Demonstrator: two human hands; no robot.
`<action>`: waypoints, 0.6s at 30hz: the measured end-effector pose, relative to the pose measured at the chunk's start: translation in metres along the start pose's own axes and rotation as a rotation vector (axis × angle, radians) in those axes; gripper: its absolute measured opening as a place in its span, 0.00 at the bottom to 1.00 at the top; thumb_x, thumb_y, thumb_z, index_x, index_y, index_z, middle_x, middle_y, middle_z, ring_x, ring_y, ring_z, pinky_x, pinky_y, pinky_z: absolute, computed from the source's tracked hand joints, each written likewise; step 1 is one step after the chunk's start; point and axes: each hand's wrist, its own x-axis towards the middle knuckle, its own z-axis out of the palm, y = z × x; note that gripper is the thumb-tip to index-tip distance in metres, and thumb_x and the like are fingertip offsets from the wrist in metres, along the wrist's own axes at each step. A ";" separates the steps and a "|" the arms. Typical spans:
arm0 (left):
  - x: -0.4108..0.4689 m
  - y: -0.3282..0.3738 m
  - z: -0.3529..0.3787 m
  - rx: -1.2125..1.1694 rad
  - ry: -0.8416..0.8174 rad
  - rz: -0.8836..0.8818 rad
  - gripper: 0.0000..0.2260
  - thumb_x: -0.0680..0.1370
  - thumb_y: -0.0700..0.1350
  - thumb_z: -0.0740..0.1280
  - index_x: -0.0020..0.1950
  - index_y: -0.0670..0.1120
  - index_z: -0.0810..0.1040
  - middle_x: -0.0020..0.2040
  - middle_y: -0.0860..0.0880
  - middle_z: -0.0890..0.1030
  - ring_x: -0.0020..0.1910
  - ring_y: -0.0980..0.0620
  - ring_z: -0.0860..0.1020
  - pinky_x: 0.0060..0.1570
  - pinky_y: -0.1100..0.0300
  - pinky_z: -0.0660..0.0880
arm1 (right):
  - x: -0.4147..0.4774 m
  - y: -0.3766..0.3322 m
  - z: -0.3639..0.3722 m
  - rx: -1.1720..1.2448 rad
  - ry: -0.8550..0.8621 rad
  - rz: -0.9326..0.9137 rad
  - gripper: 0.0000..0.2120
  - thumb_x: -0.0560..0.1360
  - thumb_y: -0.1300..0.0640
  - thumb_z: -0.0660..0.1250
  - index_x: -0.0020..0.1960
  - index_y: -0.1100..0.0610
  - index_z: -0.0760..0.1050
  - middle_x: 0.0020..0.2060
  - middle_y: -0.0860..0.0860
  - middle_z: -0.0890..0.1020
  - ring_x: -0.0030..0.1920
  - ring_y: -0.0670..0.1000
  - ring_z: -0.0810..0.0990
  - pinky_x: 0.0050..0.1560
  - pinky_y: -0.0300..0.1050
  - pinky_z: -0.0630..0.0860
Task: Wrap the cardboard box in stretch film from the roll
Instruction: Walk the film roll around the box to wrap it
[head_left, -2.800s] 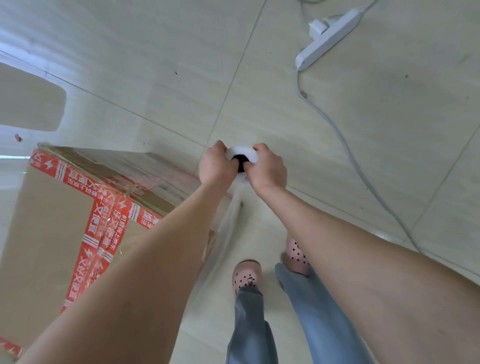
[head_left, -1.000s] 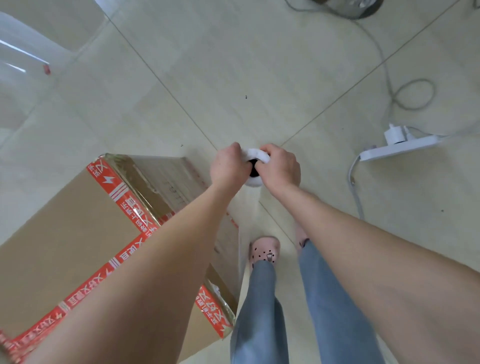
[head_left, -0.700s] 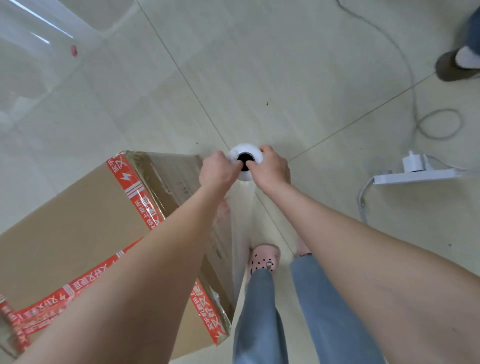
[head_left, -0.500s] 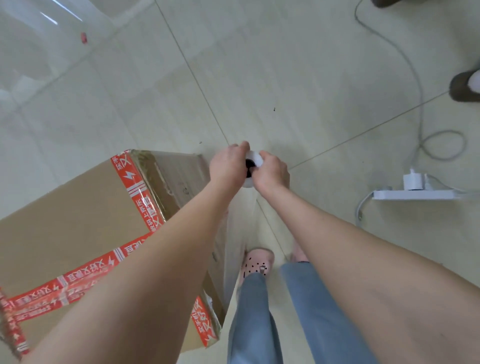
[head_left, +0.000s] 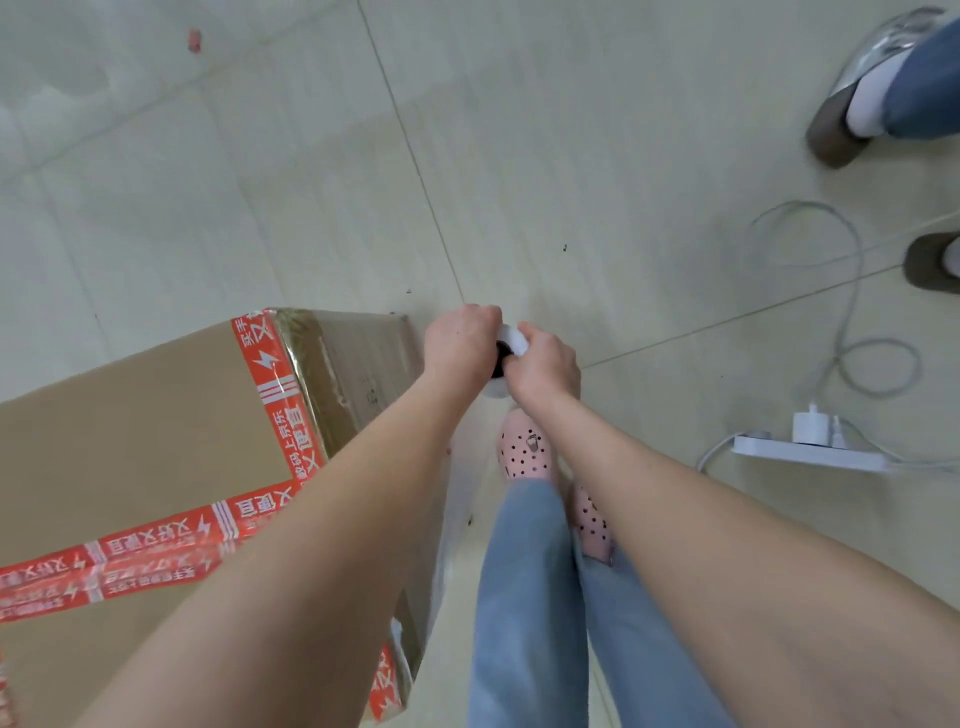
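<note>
Where the pale tiled floor (head_left: 597, 156) fills the view, a small red scrap (head_left: 194, 40) lies at the far left, and nearer stands the brown cardboard box (head_left: 130, 441), sealed with crossing strips of red printed tape (head_left: 275, 395). Its top fills the near left, and its glossy right face drops away beside the person's legs. Just right of the box's far corner, the left hand (head_left: 460, 343) is curled tightly round one side of the white roll of stretch film (head_left: 508, 338), whose dark core shows between the two hands. The right hand (head_left: 545, 366) grips the other side, fingers wrapped over the rim. The roll is held upright, and a sheet of clear film (head_left: 445, 571) hangs below it, close along the box's right face. Below the hands are blue jeans (head_left: 524, 597) and pink perforated clogs (head_left: 524, 449). Further right a white power strip (head_left: 810, 454) lies on the floor, with a grey cable (head_left: 852, 332) looping beyond it. At the far right edge are another person's shoes (head_left: 841, 124).
</note>
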 end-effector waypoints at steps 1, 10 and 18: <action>0.002 -0.001 0.000 -0.015 -0.003 0.004 0.11 0.73 0.39 0.62 0.54 0.45 0.76 0.50 0.44 0.79 0.49 0.42 0.78 0.37 0.56 0.69 | 0.002 -0.002 -0.002 -0.011 0.010 0.001 0.12 0.71 0.60 0.61 0.52 0.49 0.77 0.43 0.51 0.78 0.43 0.56 0.74 0.40 0.42 0.67; 0.017 -0.029 -0.011 -0.378 0.046 -0.298 0.07 0.72 0.47 0.64 0.43 0.44 0.72 0.46 0.43 0.79 0.46 0.41 0.77 0.37 0.57 0.67 | 0.025 -0.041 -0.001 -0.080 0.162 -0.097 0.22 0.72 0.57 0.67 0.64 0.50 0.69 0.60 0.49 0.75 0.54 0.53 0.78 0.46 0.41 0.64; 0.023 -0.054 -0.026 -0.580 -0.023 -0.512 0.15 0.73 0.54 0.63 0.33 0.45 0.67 0.31 0.49 0.71 0.36 0.44 0.73 0.26 0.60 0.60 | 0.041 -0.075 0.014 0.041 0.022 0.035 0.17 0.72 0.55 0.63 0.61 0.51 0.71 0.52 0.52 0.80 0.44 0.55 0.74 0.42 0.43 0.69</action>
